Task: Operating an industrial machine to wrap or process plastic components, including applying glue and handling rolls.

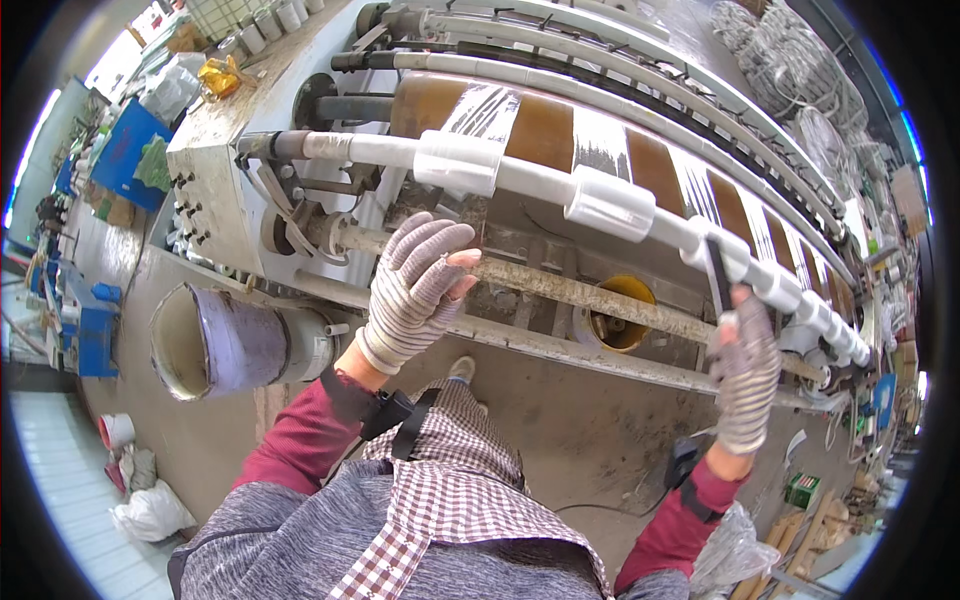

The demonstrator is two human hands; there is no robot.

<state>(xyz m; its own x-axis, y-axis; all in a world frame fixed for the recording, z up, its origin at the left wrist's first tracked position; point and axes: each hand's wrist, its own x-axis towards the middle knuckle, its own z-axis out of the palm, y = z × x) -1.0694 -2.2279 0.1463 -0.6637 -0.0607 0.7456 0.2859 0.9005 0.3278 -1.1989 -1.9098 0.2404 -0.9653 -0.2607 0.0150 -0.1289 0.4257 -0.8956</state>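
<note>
My left hand (418,290), in a striped glove with bare fingertips, is raised in front of the machine's near bar. Its fingers are apart and I see nothing in them. In my right hand (745,375), gloved alike, is a dark, narrow, flat tool (718,277), perhaps a knife. The tool points up across a white film roll (735,255). Several such rolls sit along a long shaft: one film roll (458,162) is beyond my left hand, another (610,205) between my hands. Behind them runs a brown roller (545,130) with white film strips over it.
A dirty lower bar (590,297) crosses before me, with a yellow bucket (625,310) behind it. On the left stand a large pale bucket (235,340) and the machine's side housing (215,200). Clear plastic film (735,550) and wooden strips (800,545) lie at the lower right.
</note>
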